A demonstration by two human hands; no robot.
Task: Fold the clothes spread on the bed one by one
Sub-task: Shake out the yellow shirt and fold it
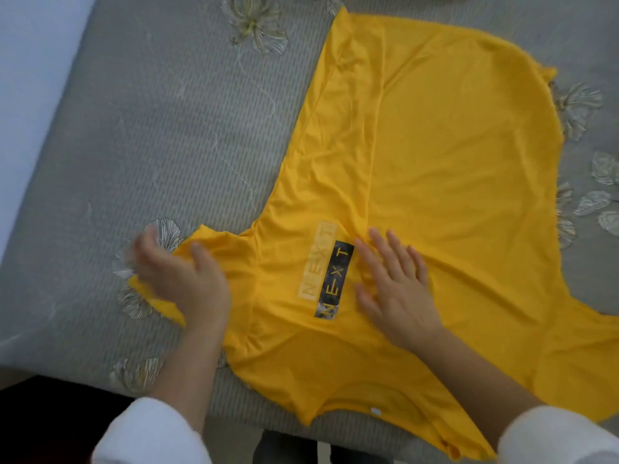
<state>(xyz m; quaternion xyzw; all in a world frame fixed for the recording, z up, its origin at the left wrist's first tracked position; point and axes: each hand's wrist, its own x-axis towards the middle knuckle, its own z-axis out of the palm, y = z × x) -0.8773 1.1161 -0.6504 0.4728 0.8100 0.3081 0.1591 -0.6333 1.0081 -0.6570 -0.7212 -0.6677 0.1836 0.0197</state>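
Yellow T-shirt [452,162] flat on bed [167,128], front up. Long axis runs from collar [368,393] at near edge to hem [502,48] far, upper right. Right hand [398,289] flat, fingers spread, pressing chest just beside NEXT print [330,272]. Left hand [181,279] over short sleeve [227,249] jutting left; fingers loosely curled, blurred, so grip on cloth cannot be told. Hands apart, print between. Judgement: likely next move folds sleeve inward toward midline; left hand nearer sleeve, right hand anchors body.
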